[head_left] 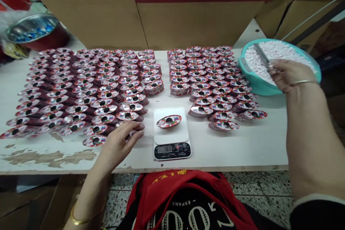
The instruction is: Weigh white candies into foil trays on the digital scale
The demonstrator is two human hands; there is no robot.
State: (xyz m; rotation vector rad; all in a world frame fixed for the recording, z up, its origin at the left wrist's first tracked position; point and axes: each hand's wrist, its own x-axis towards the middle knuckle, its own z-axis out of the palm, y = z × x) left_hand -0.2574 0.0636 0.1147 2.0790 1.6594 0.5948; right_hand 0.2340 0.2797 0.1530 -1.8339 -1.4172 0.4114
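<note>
On a white digital scale stands one red-and-white printed pouch, its round dark mouth facing up. To the left of the scale, my left hand has thumb and fingers closed about the top of another pouch, partly hidden by them. My right hand is over a teal basin heaped with small white pieces. Between its fingers is a narrow, flat grey metal tool, whose far end lies over the white pieces; its exact kind is unclear.
Tight rows of upright pouches cover the table's left side; more pouches stand right of centre. Some at left have white pieces on top. Cardboard boxes wall off the back. A metal bowl with blue items sits far left.
</note>
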